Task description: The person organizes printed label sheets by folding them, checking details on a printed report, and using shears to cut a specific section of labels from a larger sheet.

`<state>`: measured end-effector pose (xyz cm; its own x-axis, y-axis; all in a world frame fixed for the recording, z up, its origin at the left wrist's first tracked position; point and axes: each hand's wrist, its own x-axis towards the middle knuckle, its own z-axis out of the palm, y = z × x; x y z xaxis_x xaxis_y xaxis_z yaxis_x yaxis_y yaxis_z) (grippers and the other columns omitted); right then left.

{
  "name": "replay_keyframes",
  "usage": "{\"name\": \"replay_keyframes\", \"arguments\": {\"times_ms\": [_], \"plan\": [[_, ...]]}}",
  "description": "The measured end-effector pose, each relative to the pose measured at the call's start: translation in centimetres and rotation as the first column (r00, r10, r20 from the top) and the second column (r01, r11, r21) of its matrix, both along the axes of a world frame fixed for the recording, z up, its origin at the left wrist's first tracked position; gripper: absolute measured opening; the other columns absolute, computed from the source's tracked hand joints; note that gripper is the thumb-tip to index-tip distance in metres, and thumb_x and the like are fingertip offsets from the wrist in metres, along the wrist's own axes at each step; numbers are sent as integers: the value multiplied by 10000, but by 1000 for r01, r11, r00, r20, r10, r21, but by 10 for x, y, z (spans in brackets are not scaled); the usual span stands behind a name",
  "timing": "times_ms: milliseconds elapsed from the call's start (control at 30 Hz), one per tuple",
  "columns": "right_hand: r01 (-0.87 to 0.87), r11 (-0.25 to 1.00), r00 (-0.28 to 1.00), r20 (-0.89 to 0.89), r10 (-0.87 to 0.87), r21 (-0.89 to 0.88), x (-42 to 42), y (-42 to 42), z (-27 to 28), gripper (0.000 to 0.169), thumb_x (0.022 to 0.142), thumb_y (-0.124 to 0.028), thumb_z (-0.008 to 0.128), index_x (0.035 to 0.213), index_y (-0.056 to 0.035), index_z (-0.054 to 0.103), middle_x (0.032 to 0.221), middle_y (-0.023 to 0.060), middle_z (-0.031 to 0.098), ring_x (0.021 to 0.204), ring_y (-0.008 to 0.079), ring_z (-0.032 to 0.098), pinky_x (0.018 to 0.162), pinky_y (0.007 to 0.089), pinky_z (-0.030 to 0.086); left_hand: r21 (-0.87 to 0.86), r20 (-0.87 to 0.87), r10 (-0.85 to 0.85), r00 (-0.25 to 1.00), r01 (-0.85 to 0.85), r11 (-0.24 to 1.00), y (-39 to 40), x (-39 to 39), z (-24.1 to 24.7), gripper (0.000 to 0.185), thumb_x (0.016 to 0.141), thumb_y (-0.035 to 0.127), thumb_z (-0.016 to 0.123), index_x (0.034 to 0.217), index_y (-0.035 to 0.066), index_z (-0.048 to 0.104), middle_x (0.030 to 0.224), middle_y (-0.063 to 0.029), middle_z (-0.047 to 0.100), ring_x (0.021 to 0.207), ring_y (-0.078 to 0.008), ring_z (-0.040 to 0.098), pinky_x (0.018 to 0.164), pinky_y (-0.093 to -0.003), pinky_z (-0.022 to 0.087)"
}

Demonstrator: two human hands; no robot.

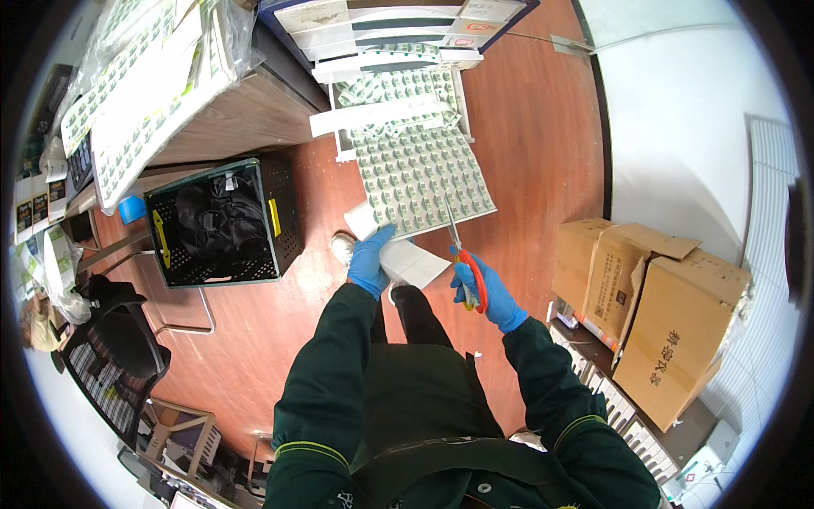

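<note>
My left hand (371, 259), in a blue glove, grips the lower left corner of a sheet of green-and-white labels (423, 178). A white paper strip (413, 262) hangs from beneath that hand, and a pale curl of paper (361, 221) shows just above it. In my gloved right hand (486, 289) is a pair of scissors (470, 273) with red and yellow handles. Their blades point up over the sheet's lower right part; whether they are parted is too fine to tell. The sheet's far end reaches a pulled-out drawer (466, 108) holding more label sheets (407, 83).
A drawer cabinet (394, 13) stands ahead. To the left are a black plastic crate (280, 216) with dark items, a desk (248, 114) stacked with label sheets (152, 95), and an office chair (121, 350). Cardboard boxes (674, 324) rest on a low shelf at the right.
</note>
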<state>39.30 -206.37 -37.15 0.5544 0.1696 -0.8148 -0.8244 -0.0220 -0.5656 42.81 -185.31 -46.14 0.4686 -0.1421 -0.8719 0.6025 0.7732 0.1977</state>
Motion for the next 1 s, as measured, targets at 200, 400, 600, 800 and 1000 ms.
{"name": "replay_keyframes", "arguments": {"times_ms": [200,400,600,800,1000], "plan": [[7,1000,1000,10,-7,5,2,4,1,735,844,-508,621,1363,-40,392,837,89,577,633,103,533,587,224,468,-11,-15,3,1000,-3,1000,2,1,2,295,839,23,612,1129,40,562,1008,-115,640,845,-268,652,753,-376,553],[22,1000,1000,19,-22,4,0,5,3,725,850,-471,636,1367,-32,381,826,66,558,637,83,519,583,218,452,-38,-13,15,1000,-16,999,4,-1,-2,302,840,15,609,1136,40,556,1021,-114,635,861,-265,648,761,-378,551],[19,1000,1000,19,-19,-15,-1,5,0,732,851,-475,632,1369,-27,375,822,62,554,623,78,518,567,214,443,-38,-9,12,1000,-12,999,4,-3,-2,300,841,21,613,1135,43,557,1016,-104,635,862,-258,647,761,-375,550],[18,1000,1000,5,-18,-24,-2,5,-1,729,845,-462,647,1363,-23,383,827,67,558,619,82,523,561,218,451,-30,-8,14,1000,-15,999,6,-5,-2,288,837,36,625,1119,51,568,1005,-98,639,852,-250,649,747,-373,552],[60,998,998,-8,-61,-20,-1,7,1,673,842,-407,671,1340,-28,422,830,69,565,624,84,532,539,227,474,-22,-11,12,1000,-12,1000,6,-6,-2,270,832,36,631,1097,51,581,974,-95,647,817,-249,654,718,-371,557]]}}
